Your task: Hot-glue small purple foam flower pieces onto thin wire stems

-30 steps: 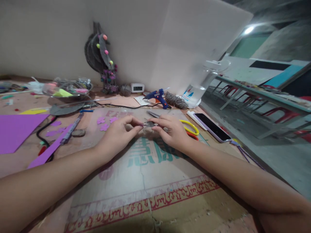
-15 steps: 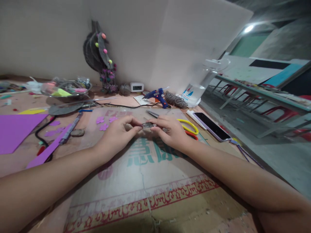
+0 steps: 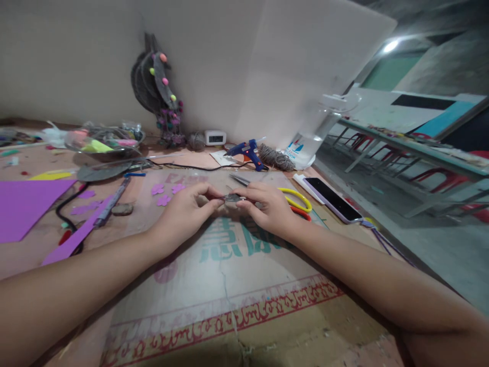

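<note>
Pinching a small grey piece [image 3: 231,198] from opposite ends, the left hand [image 3: 191,206] and right hand [image 3: 269,206] are each closed on it, thumb against fingers, above the far part of the mat [image 3: 175,295]. The piece sits between the two sets of fingertips, its ends partly hidden by them. Scissors [image 3: 240,179] lie behind and beside the right hand, blades towards the mat's far edge, one handle yellow, the other orange. Purple flowers [image 3: 163,200] lie near the left hand, by the mat's far left corner. Left of the mat, on the table [image 3: 109,228], are a stone-like lump [image 3: 122,209], a pen [image 3: 111,204] partly over a purple strip [image 3: 76,234], and a purple sheet [image 3: 32,209] cut off by the view. A phone [image 3: 332,199] lies along the table's right edge. Towards the far edge stand or lie a dish [image 3: 103,145] of bits, a clock [image 3: 216,137], a blue glue gun [image 3: 244,149], grey cord [image 3: 277,157] and, at the far right corner, a clear jug [image 3: 305,147].
</note>
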The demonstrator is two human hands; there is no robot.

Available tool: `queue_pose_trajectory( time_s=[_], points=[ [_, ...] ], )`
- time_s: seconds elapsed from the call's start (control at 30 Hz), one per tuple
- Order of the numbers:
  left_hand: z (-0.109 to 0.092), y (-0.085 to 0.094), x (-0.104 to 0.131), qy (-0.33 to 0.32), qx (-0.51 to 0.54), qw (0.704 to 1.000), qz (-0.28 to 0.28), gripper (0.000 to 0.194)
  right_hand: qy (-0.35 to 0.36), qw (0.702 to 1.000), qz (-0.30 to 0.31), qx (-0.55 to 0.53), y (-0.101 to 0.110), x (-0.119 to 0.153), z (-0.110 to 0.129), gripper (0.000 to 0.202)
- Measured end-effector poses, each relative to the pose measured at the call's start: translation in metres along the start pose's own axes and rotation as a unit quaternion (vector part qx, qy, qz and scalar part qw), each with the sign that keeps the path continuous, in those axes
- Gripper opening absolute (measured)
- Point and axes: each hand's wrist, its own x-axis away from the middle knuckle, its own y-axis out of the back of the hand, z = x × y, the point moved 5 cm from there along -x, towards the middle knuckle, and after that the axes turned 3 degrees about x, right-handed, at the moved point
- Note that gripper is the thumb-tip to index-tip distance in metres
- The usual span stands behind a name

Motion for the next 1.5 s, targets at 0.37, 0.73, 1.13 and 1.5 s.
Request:
queue_pose_trajectory(
  time_s=[0.37,0.73,1.13,1.5],
  points=[
    [-0.0008,-0.0005,0.0007,0.010,0.011,1.000,0.003,0.010,0.007,1.000,-0.003,0.001,0.0002,-0.0012,0.0007,0.027],
    [0.0013,0.0001,0.0001,0.018,0.018,1.000,0.003,0.011,-0.022,0.999,-0.026,-0.018,0.0005,-0.0005,-0.0033,0.029],
    [-0.0003,0.0009,0.0002,0.014,0.011,1.000,0.000,0.009,-0.004,1.000,-0.004,0.001,0.0002,-0.0007,0.0000,0.028],
    [-0.0002,0.0008,0.0002,0.011,0.001,1.000,-0.003,0.010,0.001,1.000,-0.009,-0.007,0.0005,-0.0010,0.0009,0.028]
  ],
)
